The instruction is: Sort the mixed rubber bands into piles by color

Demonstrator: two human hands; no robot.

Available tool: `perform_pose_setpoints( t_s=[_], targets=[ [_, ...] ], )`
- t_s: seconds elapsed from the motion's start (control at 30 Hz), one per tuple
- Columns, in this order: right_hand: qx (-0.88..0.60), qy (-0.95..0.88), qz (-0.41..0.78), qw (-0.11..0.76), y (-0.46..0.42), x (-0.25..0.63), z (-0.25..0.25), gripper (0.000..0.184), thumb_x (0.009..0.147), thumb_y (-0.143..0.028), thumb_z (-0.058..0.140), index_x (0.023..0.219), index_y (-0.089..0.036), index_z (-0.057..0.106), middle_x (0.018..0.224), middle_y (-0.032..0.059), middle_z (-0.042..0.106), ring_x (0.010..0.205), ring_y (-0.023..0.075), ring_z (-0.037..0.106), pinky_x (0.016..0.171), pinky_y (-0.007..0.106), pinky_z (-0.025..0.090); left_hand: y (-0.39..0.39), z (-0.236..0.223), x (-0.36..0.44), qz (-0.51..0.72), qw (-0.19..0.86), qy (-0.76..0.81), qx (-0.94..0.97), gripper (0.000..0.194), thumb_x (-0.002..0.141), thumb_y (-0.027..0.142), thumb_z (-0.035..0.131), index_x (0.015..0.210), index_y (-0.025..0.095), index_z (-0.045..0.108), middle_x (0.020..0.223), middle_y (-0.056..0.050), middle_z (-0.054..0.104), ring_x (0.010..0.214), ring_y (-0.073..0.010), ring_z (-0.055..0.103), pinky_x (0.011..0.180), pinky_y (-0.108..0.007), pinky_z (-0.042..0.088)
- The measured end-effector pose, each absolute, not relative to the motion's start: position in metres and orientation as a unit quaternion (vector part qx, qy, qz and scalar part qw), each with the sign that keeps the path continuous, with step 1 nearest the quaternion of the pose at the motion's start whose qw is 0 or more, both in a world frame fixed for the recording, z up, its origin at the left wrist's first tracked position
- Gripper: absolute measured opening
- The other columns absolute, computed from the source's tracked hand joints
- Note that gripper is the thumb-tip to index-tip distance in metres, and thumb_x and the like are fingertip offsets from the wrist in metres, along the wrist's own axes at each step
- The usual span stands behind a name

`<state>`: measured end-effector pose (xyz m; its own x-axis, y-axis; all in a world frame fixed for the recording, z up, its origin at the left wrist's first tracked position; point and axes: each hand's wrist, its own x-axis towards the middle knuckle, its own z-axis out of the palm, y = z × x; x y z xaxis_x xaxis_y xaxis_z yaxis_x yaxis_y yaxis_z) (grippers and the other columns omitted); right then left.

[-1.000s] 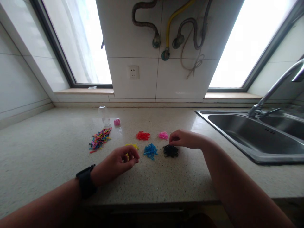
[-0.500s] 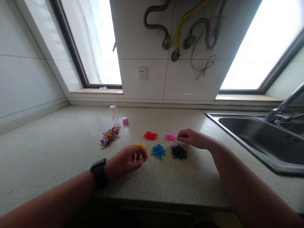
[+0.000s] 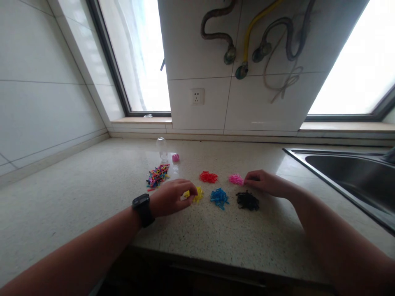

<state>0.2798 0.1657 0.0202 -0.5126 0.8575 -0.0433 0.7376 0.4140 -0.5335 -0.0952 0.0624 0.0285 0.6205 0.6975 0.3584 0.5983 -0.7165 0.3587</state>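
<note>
Small sorted heaps of tiny rubber bands lie on the speckled countertop [image 3: 77,193]: red [image 3: 208,177], pink [image 3: 236,179], yellow [image 3: 197,194], blue [image 3: 219,197] and black [image 3: 247,200]. My left hand [image 3: 171,196], with a black watch on its wrist, rests with fingers curled in a pinch at the yellow heap. My right hand [image 3: 267,183] lies just right of the pink heap and above the black one, fingertips pinched together at the pink bands. A mixed multicoloured pile [image 3: 157,176] sits further left.
A clear small bottle [image 3: 161,149] stands behind the mixed pile, with a pink cap [image 3: 175,157] beside it. A steel sink [image 3: 348,176] takes up the right side. The tiled wall carries a socket [image 3: 197,97] and hoses; windows flank it.
The view has swung left, so the sink and tap slid off to the right. My left hand moved forward onto the yellow heap. My right hand stayed beside the pink heap.
</note>
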Motion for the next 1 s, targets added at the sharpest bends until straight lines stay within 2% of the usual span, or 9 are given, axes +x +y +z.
perform_pose_setpoints(
  t_s=[0.1, 0.2, 0.4, 0.6, 1.0],
  targets=[
    [-0.489, -0.826, 0.256, 0.118, 0.167, 0.281, 0.019, 0.049, 0.085, -0.062, 0.053, 0.087, -0.017, 0.071, 0.076, 0.0045, 0.064, 0.069, 0.0176, 0.052, 0.063, 0.030, 0.038, 0.076, 0.033, -0.112, 0.242, 0.043, 0.388, 0.888, 0.011, 0.092, 0.019, 0.055, 0.098, 0.020, 0.065, 0.095, -0.003, 0.068, 0.087, -0.0162, 0.062, 0.083, -0.031, 0.047],
    [-0.488, -0.826, 0.259, 0.111, 0.168, 0.281, 0.020, 0.048, 0.086, -0.060, 0.052, 0.089, -0.017, 0.071, 0.078, 0.0056, 0.066, 0.070, 0.0182, 0.053, 0.064, 0.031, 0.039, 0.095, 0.031, -0.138, 0.266, -0.012, 0.480, 0.836, 0.013, 0.092, 0.021, 0.054, 0.098, 0.021, 0.066, 0.098, -0.003, 0.069, 0.090, -0.0170, 0.063, 0.085, -0.030, 0.047],
    [-0.482, -0.830, 0.258, 0.110, 0.170, 0.283, 0.018, 0.048, 0.085, -0.061, 0.053, 0.090, -0.017, 0.072, 0.081, 0.0069, 0.069, 0.074, 0.0201, 0.056, 0.066, 0.032, 0.041, 0.124, 0.017, -0.193, 0.284, -0.055, 0.601, 0.745, 0.019, 0.090, 0.030, 0.054, 0.098, 0.017, 0.066, 0.097, -0.008, 0.068, 0.088, -0.0212, 0.063, 0.085, -0.034, 0.048],
    [-0.480, -0.829, 0.263, 0.113, 0.172, 0.284, 0.015, 0.049, 0.086, -0.061, 0.053, 0.091, -0.016, 0.072, 0.082, 0.0072, 0.069, 0.074, 0.0199, 0.056, 0.066, 0.032, 0.041, 0.131, 0.013, -0.216, 0.238, -0.030, 0.632, 0.737, 0.025, 0.087, 0.038, 0.057, 0.087, 0.018, 0.072, 0.088, -0.007, 0.069, 0.082, -0.0210, 0.063, 0.079, -0.032, 0.047],
    [-0.482, -0.830, 0.258, 0.111, 0.170, 0.283, 0.018, 0.049, 0.086, -0.062, 0.052, 0.091, -0.017, 0.072, 0.082, 0.0072, 0.069, 0.075, 0.0203, 0.056, 0.067, 0.032, 0.042, 0.131, 0.017, -0.226, 0.195, -0.001, 0.626, 0.755, 0.036, 0.084, 0.053, 0.059, 0.085, 0.021, 0.074, 0.086, -0.006, 0.070, 0.080, -0.0204, 0.062, 0.074, -0.029, 0.045]
  ],
)
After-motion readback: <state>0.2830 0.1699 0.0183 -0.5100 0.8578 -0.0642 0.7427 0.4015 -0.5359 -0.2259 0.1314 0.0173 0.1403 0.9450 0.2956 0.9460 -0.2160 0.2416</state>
